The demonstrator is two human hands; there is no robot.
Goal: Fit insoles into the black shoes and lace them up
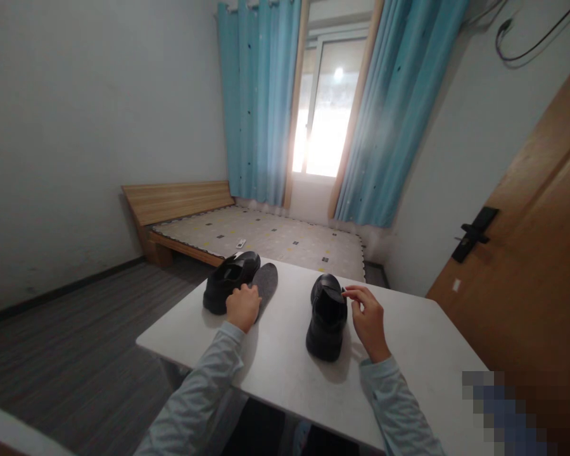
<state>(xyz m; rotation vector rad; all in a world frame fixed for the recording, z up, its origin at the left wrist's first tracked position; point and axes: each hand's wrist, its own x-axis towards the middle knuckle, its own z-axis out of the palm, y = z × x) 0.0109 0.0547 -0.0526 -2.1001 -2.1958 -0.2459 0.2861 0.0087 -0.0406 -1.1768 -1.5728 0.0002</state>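
Resting on a grey insole [265,283] — left hand [242,306]; right hand [368,320] pinching black shoe [327,315], no readable writing.

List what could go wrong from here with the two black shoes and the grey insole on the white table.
1. The black leather shoe on the left sits near the far left corner of the white table; a nudge from the left hand might push it off.
2. The flat grey felt insole lies partly under that hand and could slide or get dragged along.
3. The right hand only pinches the rim of the black shoe on the right, so it may tip.
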